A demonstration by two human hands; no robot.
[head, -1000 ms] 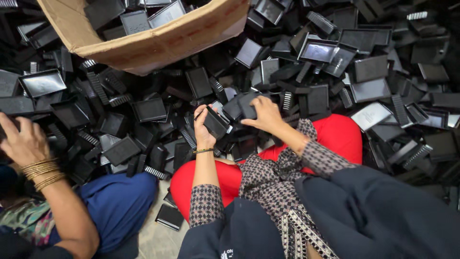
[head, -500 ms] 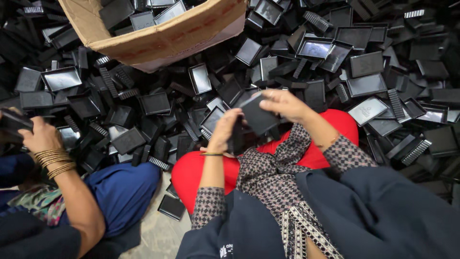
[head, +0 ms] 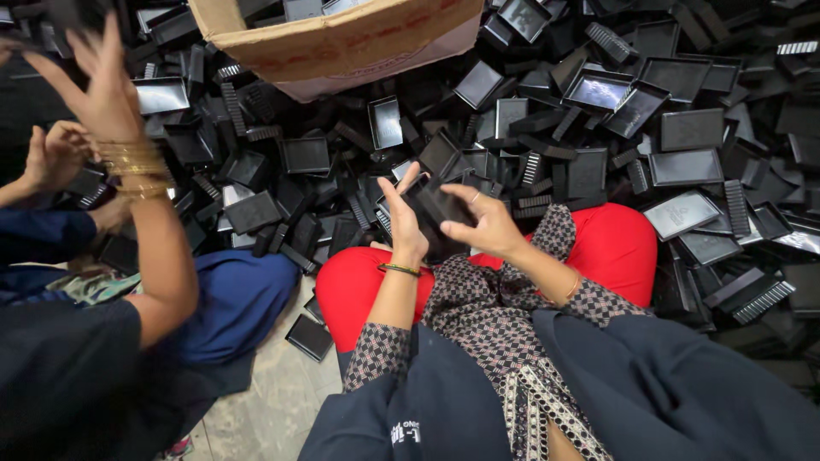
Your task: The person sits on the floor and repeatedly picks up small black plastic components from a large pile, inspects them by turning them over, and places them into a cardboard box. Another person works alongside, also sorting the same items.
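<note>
Seated before a floor heap of black plastic trays (head: 683, 128), I grip one black tray (head: 436, 209) between both hands, left hand (head: 403, 224) and right hand (head: 487, 226) clasping opposite edges, above my red-clad knees (head: 615, 248); a co-worker's raised hand (head: 107, 90) alongside.

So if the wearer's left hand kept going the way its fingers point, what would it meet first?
Probably the heap of black plastic trays just beyond; the left hand points up and away, already against the black piece held with the right hand. Depth is unclear.

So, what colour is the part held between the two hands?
Black, like the pile around it; the part shows in the head view, between the left hand and right hand.
</note>
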